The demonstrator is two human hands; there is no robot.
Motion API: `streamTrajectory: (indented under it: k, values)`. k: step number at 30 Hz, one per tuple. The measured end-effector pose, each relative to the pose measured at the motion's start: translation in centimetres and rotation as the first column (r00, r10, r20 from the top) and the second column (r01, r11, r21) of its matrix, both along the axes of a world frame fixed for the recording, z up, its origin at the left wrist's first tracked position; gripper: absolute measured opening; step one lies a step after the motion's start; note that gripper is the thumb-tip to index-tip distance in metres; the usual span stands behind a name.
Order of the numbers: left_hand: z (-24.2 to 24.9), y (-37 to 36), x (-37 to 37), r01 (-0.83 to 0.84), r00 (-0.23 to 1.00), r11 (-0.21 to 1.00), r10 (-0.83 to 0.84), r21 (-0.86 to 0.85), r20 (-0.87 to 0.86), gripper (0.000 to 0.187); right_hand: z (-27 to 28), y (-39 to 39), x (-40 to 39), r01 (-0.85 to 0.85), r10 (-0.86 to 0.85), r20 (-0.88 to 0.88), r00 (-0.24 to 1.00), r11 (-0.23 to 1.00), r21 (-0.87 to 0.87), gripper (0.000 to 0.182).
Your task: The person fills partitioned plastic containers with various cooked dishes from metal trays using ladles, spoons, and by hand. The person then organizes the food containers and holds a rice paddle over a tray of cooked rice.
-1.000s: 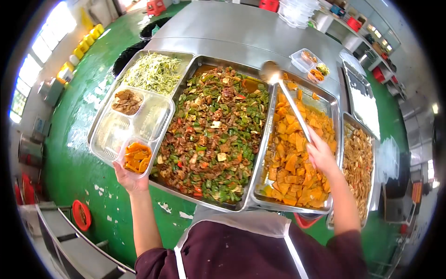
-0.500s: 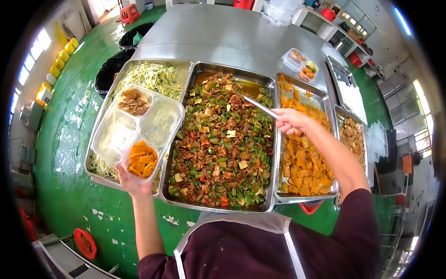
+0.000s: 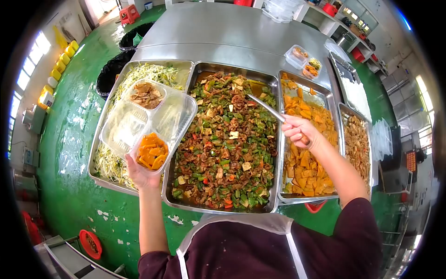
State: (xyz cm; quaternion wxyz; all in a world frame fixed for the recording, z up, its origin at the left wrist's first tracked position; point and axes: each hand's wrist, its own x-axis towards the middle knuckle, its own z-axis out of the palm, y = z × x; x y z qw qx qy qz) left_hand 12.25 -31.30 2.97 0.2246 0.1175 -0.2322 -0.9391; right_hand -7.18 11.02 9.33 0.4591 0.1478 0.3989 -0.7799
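Note:
My left hand (image 3: 144, 174) grips the near edge of a clear plastic compartment meal box (image 3: 173, 111), held tilted over the bean sprout tray. Shredded meat (image 3: 147, 95) fills one compartment and orange pumpkin pieces (image 3: 152, 152) another; two hold no food. My right hand (image 3: 299, 130) is closed around the handle of a metal serving spoon (image 3: 267, 107). The spoon's far end reaches into the stir-fried meat and green peppers (image 3: 223, 144) in the large middle tray, and its bowl is hidden or too small to make out.
Bean sprouts (image 3: 151, 76) lie in the left tray; pumpkin (image 3: 309, 169) and shredded meat (image 3: 357, 139) are in trays to the right. A filled meal box (image 3: 303, 62) stands behind them. Stacked clear boxes (image 3: 282, 10) are at the back of the steel table (image 3: 209, 32). Black-lined bins (image 3: 111, 72) stand left.
The meal box and my left hand have shifted slightly right. My right hand has moved a little right and down, with the spoon still reaching into the meat and peppers.

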Motion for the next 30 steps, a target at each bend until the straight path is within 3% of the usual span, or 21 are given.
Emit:
streamTrajectory:
  k: [7,18,23,27,30]
  values:
    - [-0.8,1.1,-2.8,0.001,1.0,1.0,-0.001,-0.008,-0.019,0.073,2.4,0.4,2.2,0.059,-0.061,-0.036,0.997,0.997,-0.044,0.041]
    - [-2.4,6.0,-7.7,0.079,0.994,0.997,-0.077,0.017,-0.072,0.073,10.4,0.9,9.0,0.04,-0.035,-0.079,0.996,0.997,0.068,0.047]
    - [-3.3,8.5,-8.6,0.161,0.983,0.98,-0.15,0.113,-0.103,0.078,11.4,0.7,12.2,-0.013,0.011,-0.042,0.999,0.999,-0.044,0.055]
    - [-3.1,10.4,-8.8,0.146,0.988,0.978,-0.137,0.147,-0.069,0.081,11.2,0.0,14.6,-0.068,0.074,-0.081,0.994,0.995,0.069,0.058]
    - [-2.0,11.2,-8.2,0.14,0.99,0.978,-0.136,0.155,-0.036,0.081,9.8,-0.3,16.3,-0.173,0.367,-0.319,0.874,0.847,0.502,0.059]
